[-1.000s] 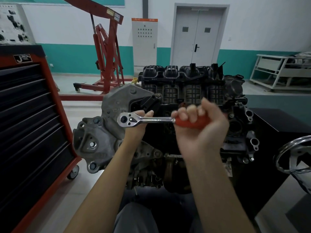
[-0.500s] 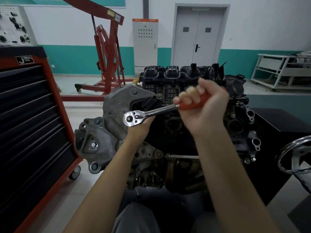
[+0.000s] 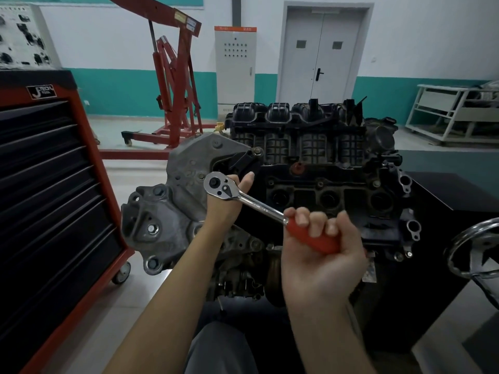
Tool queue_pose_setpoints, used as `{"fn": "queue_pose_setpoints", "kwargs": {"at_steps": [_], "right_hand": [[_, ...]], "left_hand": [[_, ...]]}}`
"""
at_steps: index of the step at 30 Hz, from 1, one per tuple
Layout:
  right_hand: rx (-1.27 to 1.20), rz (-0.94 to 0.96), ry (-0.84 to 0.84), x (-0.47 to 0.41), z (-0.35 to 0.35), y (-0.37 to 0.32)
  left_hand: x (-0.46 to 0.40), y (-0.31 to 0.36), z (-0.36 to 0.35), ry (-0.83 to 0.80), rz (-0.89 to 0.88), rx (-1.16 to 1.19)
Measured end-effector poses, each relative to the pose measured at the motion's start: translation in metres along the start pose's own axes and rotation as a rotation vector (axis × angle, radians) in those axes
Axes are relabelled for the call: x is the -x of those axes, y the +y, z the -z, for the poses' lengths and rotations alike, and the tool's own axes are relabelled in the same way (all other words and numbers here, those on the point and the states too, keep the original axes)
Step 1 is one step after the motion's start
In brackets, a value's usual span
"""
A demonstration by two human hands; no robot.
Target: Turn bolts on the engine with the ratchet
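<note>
Chrome ratchet (image 3: pixel 259 205): right hand (image 3: pixel 321 255) grips handle, left hand (image 3: pixel 229 201) cups head.

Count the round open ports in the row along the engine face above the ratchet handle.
4: far left, centre-left, centre-right, all in one row; one upper right. More may hide behind the right hand.

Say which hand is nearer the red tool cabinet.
Left. The left hand holds the ratchet by its head, closer to the red tool cabinet; the right hand grips the orange handle, farther away.
</note>
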State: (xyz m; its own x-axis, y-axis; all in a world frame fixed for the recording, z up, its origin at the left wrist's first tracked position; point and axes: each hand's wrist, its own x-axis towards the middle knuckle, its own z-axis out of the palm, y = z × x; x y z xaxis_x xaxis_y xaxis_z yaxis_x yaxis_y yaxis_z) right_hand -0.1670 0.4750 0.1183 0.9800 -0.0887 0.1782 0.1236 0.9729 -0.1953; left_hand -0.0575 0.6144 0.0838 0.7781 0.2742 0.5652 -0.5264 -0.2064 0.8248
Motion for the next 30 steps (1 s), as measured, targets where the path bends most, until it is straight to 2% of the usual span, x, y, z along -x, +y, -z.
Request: {"fn": "queue_pose_setpoints", "kwargs": {"at_steps": [5, 9, 14, 18, 21, 24, 30], "right_hand": [[0.109, -0.004, -0.081, -0.023, -0.014, -0.009], [0.288, -0.117, -0.156, -0.069, -0.051, -0.019], [0.459, -0.286, -0.216, -0.101, -0.079, -0.019], [0.312, -0.172, -0.138, -0.073, -0.052, -0.017], [0.122, -0.043, -0.038, -0.034, -0.022, -0.010], [-0.021, 0.010, 0.013, -0.003, -0.003, 0.004], [0.096, 0.028, -0.075, -0.017, -0.014, 0.001]], "left_hand": [[-0.001, -0.002, 0.004, -0.040, 0.045, 0.000], [0.001, -0.007, 0.001, 0.039, 0.181, 0.048], [-0.001, -0.009, 0.006, -0.142, 0.148, -0.009], [0.001, -0.006, 0.005, -0.009, 0.166, 0.050], [-0.002, 0.002, 0.002, 0.031, 0.088, 0.052], [-0.002, 0.008, -0.002, 0.052, 0.099, 0.074], [-0.001, 0.006, 0.002, 0.009, 0.070, 0.055]]}}
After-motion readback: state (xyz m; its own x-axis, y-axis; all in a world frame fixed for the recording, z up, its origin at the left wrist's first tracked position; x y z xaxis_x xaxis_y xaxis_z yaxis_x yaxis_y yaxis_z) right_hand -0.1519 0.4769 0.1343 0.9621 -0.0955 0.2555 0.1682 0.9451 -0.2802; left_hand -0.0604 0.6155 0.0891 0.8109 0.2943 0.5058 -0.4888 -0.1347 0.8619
